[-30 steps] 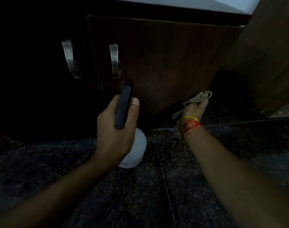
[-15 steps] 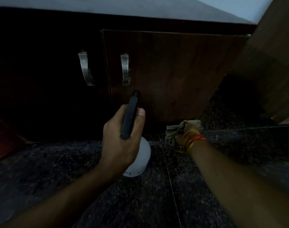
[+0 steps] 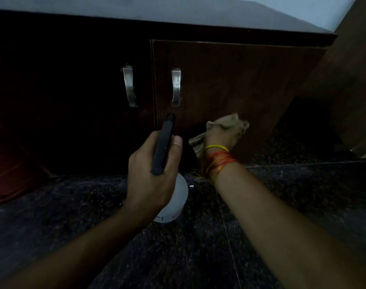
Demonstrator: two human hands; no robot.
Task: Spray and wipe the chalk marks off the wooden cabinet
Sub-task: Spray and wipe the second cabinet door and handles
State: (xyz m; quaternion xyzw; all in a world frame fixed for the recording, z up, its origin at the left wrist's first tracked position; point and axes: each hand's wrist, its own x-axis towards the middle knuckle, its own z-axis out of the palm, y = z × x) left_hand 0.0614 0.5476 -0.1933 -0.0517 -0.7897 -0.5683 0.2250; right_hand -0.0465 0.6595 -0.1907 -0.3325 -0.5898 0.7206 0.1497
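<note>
At frame centre the left hand (image 3: 150,170) is closed round the spray bottle (image 3: 173,197), likely light and rigid, best held at its neck, while the right hand (image 3: 221,136) bunches a soft cloth (image 3: 230,122) against the cabinet door (image 3: 240,80).

The left hand (image 3: 155,165) is reaching forward with its bare forearm extended, fingers curling closed around a grip and thumb lying along the top. The right hand (image 3: 220,135) is stretching farther ahead, fingers clenching, its wrist wearing yellow and orange threads.
</note>
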